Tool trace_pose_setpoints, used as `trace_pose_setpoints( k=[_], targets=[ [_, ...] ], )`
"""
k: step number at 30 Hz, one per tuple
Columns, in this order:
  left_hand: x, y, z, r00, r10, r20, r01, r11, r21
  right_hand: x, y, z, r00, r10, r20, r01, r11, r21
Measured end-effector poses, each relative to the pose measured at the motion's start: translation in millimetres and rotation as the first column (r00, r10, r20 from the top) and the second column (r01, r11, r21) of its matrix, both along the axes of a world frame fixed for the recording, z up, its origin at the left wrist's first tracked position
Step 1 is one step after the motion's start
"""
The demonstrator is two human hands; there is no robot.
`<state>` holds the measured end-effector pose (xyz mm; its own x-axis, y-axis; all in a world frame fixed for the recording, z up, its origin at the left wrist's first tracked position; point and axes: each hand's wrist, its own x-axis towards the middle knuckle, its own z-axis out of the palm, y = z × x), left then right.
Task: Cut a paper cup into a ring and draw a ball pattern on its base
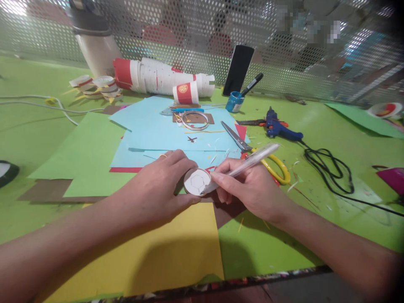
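Note:
My right hand (243,183) grips a whitish pen (252,160), its tip down on a small round white disc (196,181). Dark lines on the disc form a hexagon with short strokes running out from its corners. My left hand (164,181) pinches the disc at its left side between thumb and fingers, and a thin ring shows on one finger. Below both hands lies yellow paper (176,244). Scissors with yellow handles (280,168) rest just beyond my right hand, partly hidden by the pen.
Blue paper (151,130) carries scraps, a ring (195,120) and a blue pen. Behind stand a paper cup (185,93), stacked cups (167,78), a bottle (94,42), a paint jar (234,102) and a phone (239,69). A corded glue gun (280,126) lies right.

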<state>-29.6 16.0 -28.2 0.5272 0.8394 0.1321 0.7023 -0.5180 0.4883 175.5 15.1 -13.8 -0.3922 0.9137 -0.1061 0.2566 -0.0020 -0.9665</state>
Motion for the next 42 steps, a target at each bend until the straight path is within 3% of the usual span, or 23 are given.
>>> trace_pose_setpoints(
  k=[42],
  targets=[
    [0.4, 0.0, 1.6, 1.0, -0.009, -0.028, 0.009, 1.0, 0.008, 0.3, 1.4, -0.8, 0.999, -0.03, -0.013, 0.03, 0.999, -0.015]
  ],
)
